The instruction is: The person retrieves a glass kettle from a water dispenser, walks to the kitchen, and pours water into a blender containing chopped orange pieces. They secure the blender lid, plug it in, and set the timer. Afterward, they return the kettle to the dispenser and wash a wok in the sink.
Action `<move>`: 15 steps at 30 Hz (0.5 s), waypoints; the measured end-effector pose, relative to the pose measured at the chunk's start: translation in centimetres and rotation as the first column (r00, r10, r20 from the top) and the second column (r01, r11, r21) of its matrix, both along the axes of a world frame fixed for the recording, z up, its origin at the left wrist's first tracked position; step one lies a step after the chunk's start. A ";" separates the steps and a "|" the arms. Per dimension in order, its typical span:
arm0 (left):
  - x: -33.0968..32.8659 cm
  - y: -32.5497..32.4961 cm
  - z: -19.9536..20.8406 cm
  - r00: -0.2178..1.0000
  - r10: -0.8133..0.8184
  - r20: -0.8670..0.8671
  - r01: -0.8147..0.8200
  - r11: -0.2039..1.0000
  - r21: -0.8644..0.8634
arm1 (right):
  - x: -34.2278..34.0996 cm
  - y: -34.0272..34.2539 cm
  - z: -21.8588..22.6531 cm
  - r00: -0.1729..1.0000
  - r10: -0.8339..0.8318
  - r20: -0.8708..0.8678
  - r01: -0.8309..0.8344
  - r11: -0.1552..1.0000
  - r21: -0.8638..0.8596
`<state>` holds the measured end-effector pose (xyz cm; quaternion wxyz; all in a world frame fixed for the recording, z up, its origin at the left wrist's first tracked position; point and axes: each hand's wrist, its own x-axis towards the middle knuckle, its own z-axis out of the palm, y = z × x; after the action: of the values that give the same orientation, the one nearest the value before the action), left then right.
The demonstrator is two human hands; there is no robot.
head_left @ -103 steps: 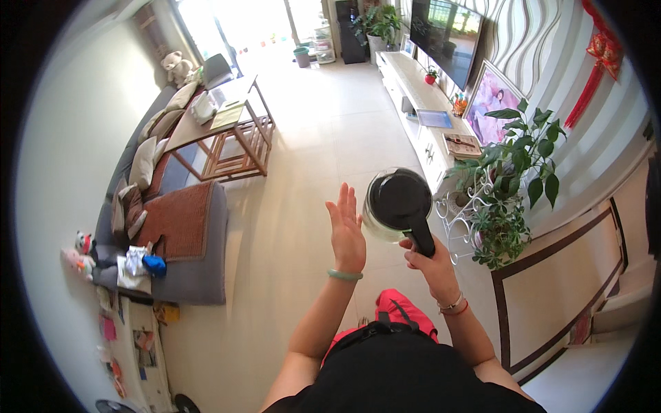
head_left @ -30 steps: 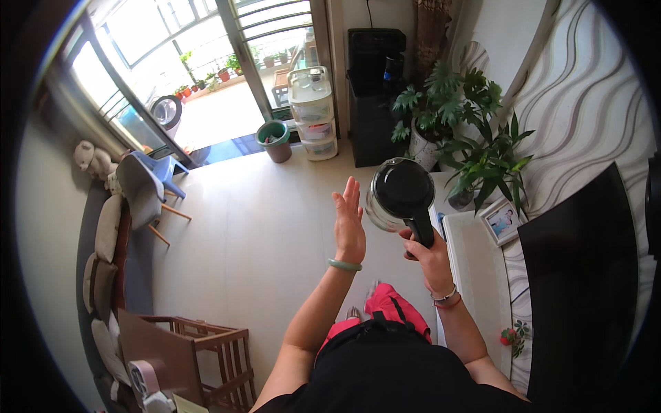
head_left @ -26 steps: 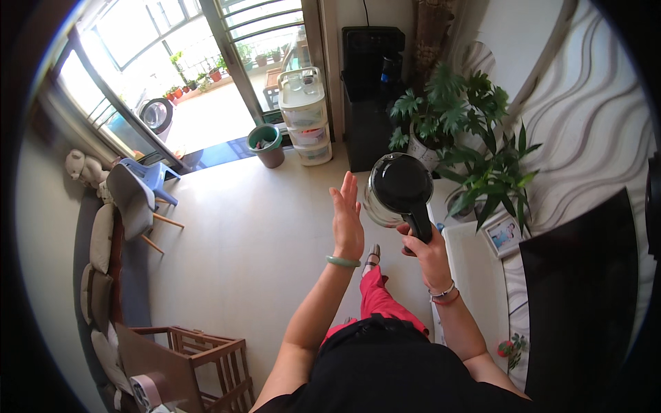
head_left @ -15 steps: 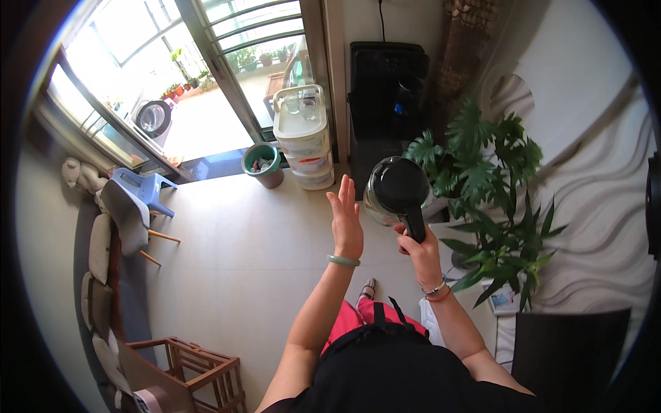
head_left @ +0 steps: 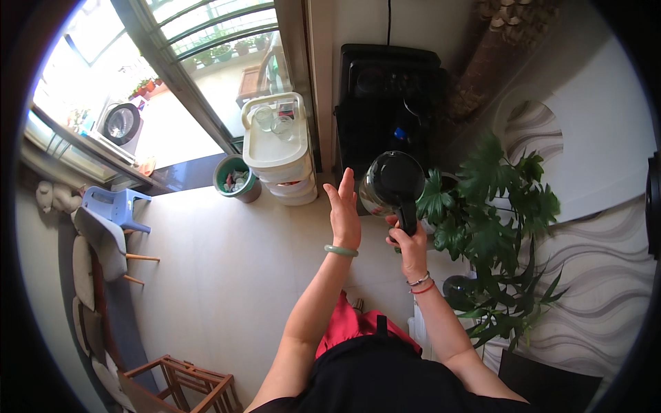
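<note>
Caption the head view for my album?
Right hand holds a lidded glass jug; left hand is open beside it.

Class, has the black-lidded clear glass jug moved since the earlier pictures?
Yes: the jug has moved forward, toward the tall black boxy appliance.

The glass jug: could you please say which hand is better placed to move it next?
Probably the right hand: it grips the handle of the glass jug, while the left hand is open beside it, holding nothing.
</note>
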<state>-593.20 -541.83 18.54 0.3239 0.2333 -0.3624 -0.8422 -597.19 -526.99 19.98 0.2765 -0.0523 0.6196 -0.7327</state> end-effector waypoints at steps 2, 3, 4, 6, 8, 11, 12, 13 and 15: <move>-2.1 -2.1 -0.9 0.999 -0.017 0.039 0.017 1.000 0.014 | -1.9 -2.3 -1.3 0.999 -0.033 0.033 0.032 0.999 0.008; -3.3 -3.1 -1.6 0.999 -0.021 0.043 0.020 1.000 0.020 | -3.0 -3.4 -2.0 0.998 -0.048 0.049 0.048 0.999 0.012; -4.4 -4.3 -2.4 0.999 -0.023 0.047 0.022 1.000 0.022 | -3.9 -4.7 -2.9 0.997 -0.054 0.049 0.053 0.998 0.018; -6.4 -6.5 -4.0 0.998 -0.029 0.061 0.027 0.999 0.030 | -5.8 -7.1 -4.7 0.997 -0.063 0.049 0.061 0.998 0.028; -8.5 -8.3 -5.6 0.996 -0.036 0.081 0.032 0.998 0.050 | -7.6 -9.6 -6.4 0.997 -0.063 0.052 0.061 0.998 0.031; -11.2 -10.6 -7.7 0.993 -0.048 0.105 0.039 0.996 0.084 | -10.2 -12.8 -8.5 0.994 -0.080 0.075 0.078 0.996 0.039; -11.9 -11.1 -8.3 0.992 -0.053 0.112 0.043 0.995 0.094 | -11.0 -13.6 -9.1 0.992 -0.090 0.085 0.087 0.995 0.043; -12.7 -11.8 -8.6 0.992 -0.052 0.112 0.041 0.995 0.093 | -11.9 -14.4 -9.6 0.996 -0.073 0.060 0.070 0.996 0.049; -14.0 -12.8 -9.4 0.990 -0.063 0.124 0.050 0.993 0.106 | -13.5 -15.6 -10.7 0.995 -0.084 0.059 0.080 0.994 0.071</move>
<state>-607.21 -554.65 9.17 0.2637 0.2926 -0.3451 -0.8519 -610.67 -542.63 9.29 0.2668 0.0054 0.6372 -0.7230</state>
